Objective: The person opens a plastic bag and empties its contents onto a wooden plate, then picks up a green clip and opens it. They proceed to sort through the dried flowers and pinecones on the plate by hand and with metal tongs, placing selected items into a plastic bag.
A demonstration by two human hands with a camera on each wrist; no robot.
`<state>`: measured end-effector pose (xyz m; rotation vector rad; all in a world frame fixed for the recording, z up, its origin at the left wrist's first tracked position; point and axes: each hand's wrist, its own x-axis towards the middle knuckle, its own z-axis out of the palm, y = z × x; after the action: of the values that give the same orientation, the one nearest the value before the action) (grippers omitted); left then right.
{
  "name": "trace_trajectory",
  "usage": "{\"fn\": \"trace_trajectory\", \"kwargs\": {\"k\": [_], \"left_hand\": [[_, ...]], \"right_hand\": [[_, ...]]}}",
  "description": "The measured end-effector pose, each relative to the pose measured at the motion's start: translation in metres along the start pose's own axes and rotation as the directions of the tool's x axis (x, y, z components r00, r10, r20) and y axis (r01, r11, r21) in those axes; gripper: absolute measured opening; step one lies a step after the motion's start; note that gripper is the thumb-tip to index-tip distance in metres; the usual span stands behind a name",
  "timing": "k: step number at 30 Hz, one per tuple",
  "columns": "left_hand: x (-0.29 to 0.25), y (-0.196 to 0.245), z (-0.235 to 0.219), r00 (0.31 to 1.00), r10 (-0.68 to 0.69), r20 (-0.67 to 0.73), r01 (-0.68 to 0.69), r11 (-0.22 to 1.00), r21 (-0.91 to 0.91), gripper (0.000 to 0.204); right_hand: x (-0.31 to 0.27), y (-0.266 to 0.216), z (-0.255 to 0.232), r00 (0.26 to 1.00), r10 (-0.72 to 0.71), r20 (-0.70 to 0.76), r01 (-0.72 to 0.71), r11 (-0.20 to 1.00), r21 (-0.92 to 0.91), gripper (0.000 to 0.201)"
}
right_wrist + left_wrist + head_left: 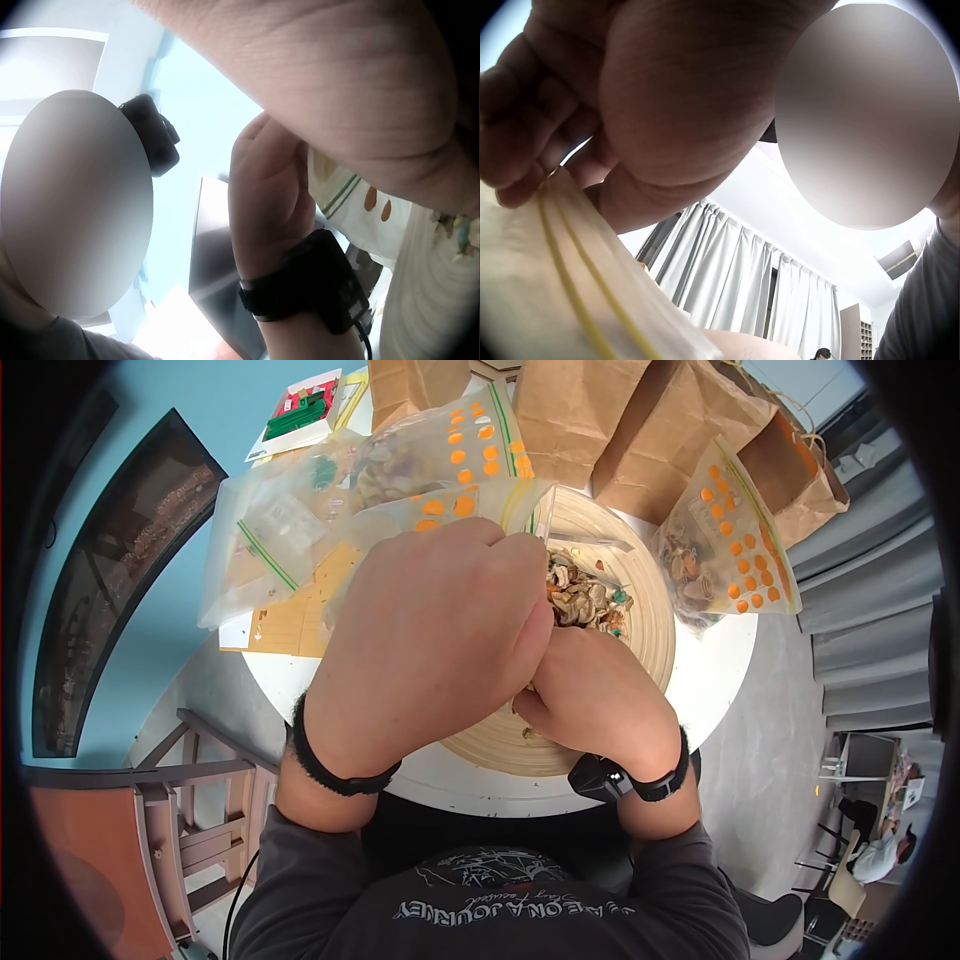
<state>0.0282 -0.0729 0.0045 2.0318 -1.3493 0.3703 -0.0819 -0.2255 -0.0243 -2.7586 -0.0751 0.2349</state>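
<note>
- Left hand [425,635] curls round the sealed edge of a clear bag [562,277], fingers pinching its yellow strip; the bag runs forward, away from the person
- Right hand [590,695] touches the left, fingers curled under; what it grips I cannot tell
- Both sit over one wooden bowl [650,630] of dried bits [580,595], just ahead of the knuckles
- Two dotted bags [725,545] and three paper bags [580,415] lie beyond

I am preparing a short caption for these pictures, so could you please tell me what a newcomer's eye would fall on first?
First come the two hands together at the centre: the left hand pinching a clear bag with a yellow strip, the right hand close against it. Just behind them a wooden bowl holds a dried mix. Around it lie orange-dotted bags and brown paper bags.
</note>
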Motion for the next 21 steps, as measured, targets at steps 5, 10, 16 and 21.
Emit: {"fn": "trace_trajectory", "kwargs": {"k": [5, 10, 16, 21], "left_hand": [[0.0008, -0.0031, -0.0031, 0.999, -0.02, -0.029, 0.019, 1.0, -0.01, 0.009], [0.0013, -0.0041, -0.0055, 0.998, -0.028, -0.049, 0.028, 1.0, -0.001, 0.012], [0.0011, -0.006, -0.007, 0.997, -0.031, -0.066, 0.03, 0.999, -0.023, 0.014], [0.002, -0.0054, -0.0101, 0.996, -0.046, -0.071, 0.046, 0.999, -0.008, 0.015]], "right_hand": [[0.0009, -0.0005, 0.0003, 1.0, 0.017, -0.018, -0.016, 0.999, 0.042, 0.019], [0.001, -0.0019, -0.0001, 1.0, 0.029, -0.004, -0.028, 0.999, 0.046, 0.018], [0.0008, -0.0007, 0.002, 0.999, -0.003, -0.034, 0.004, 0.999, 0.038, 0.019], [0.0016, -0.0043, -0.0016, 0.998, 0.062, -0.001, -0.062, 0.998, 0.016, 0.021]]}}
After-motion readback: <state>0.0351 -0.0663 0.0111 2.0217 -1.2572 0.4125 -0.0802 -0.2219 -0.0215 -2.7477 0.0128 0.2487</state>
